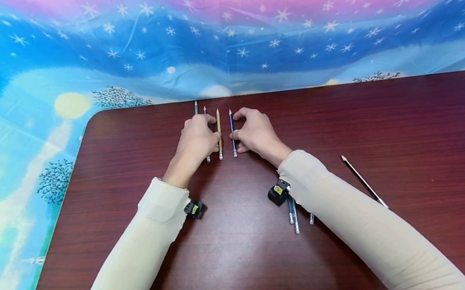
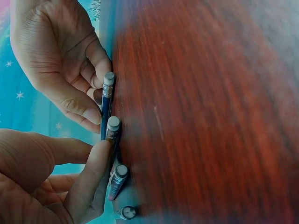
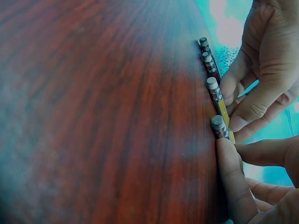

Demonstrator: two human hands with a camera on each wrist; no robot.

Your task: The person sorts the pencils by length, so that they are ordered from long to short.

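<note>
My left hand (image 1: 197, 138) holds a yellow pencil (image 1: 218, 123) between thumb and fingers, its thumb near the eraser end. Just to the right, my right hand (image 1: 258, 132) grips a dark blue pencil (image 1: 232, 122) with its thumb low on the shaft. Both pencils lie side by side with a small gap, points toward the far edge. Left of them, partly covered by the left hand, are a teal pencil (image 1: 196, 106) and a dark reddish pencil (image 3: 211, 65). In the left wrist view the eraser (image 2: 113, 123) of the yellow pencil shows beside the left thumb.
Under the right sleeve, several pencils (image 1: 296, 224) stick out with eraser ends toward me. A black pencil (image 1: 363, 180) lies slanted farther right. Beyond the brown table (image 1: 430, 141) hangs a snowflake-patterned cloth (image 1: 245, 33).
</note>
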